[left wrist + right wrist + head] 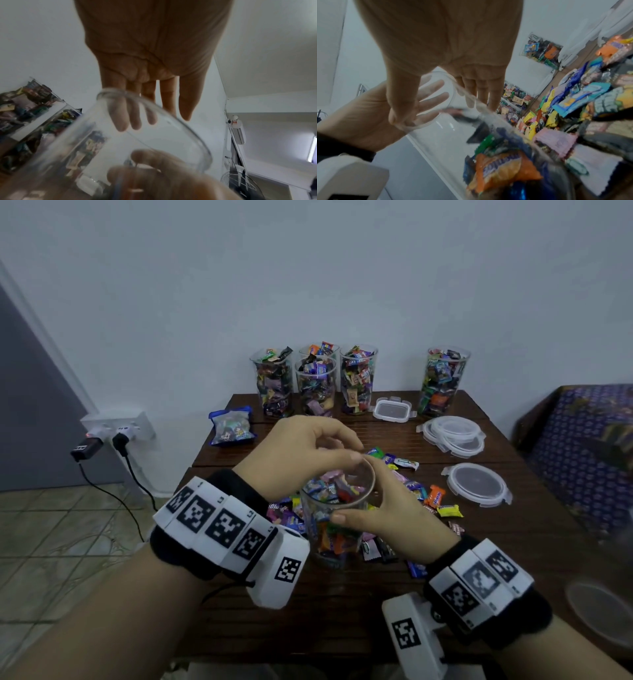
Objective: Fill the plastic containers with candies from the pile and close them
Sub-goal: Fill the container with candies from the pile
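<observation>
Your right hand [387,508] gripped the side of the clear container [337,529], partly filled with candies and standing on the wooden table [308,611] amid the candy pile [424,494], while your left hand [308,446] hovered over its rim with fingers relaxed, holding nothing.

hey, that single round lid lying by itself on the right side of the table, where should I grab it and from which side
Take the single round lid by its rim, from above on its near right edge. It lies flat on the table, so only the rim and the small tabs sticking out around it offer a hold. That side looks free, while the candy pile lies to its left. The right hand is nearer, but it grips the container.
</observation>
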Demonstrator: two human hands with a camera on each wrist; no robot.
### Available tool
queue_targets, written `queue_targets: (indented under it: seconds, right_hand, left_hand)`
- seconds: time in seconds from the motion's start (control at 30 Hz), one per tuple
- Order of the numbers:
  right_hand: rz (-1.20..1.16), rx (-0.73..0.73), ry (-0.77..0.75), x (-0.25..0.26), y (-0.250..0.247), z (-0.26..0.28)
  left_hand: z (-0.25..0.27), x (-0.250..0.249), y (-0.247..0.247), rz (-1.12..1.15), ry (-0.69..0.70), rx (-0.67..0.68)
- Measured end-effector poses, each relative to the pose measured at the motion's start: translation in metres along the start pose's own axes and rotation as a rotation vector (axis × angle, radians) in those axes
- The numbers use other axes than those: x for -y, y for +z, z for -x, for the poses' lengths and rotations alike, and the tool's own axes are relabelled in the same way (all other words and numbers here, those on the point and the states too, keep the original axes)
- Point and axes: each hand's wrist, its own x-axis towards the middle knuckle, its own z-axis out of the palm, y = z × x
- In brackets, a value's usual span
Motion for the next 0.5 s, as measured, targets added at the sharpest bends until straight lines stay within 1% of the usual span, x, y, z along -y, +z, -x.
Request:
queue_targets:
  seconds: [0.07, 0.13, 0.2, 0.23, 0.3, 0.37, 0.43, 0.5]
  right_hand:
    - [0.101, 0.021, 0.005, 0.002, -0.005, 0.003]
    - [0.239, 0.1, 0.035, -0.001, -0.016, 0.006]
    - [0.391, 0.185, 0.135, -0.01, -0.03, 0.008]
    - [0.493, 0.201, 0.203, -0.016, -0.038, 0.008]
    - [0.7, 0.173, 0.318, -0.026, -0.052, 0.006]
    - [0.828, 0.151, 0.411, -0.031, -0.062, 0.004]
    - [0.898, 0.212, 0.521, -0.035, -0.069, 0.003]
    - [0.941, 0.319, 0.614, -0.036, -0.072, 0.003]
  left_hand:
    - [0.002, 0.001, -0.006, 0.045, 0.002, -0.125]
    - [0.003, 0.006, -0.015, 0.034, -0.019, -0.262]
    - [0.003, 0.014, -0.025, 0.011, -0.094, -0.326]
    - [0.003, 0.021, -0.029, -0.018, -0.144, -0.32]
    - [0.002, 0.035, -0.035, -0.131, -0.255, -0.251]
    - [0.0, 0.051, -0.036, -0.323, -0.372, -0.116]
    - [-0.002, 0.067, -0.033, -0.486, -0.475, 0.062]
    - [-0.003, 0.079, -0.027, -0.571, -0.56, 0.234]
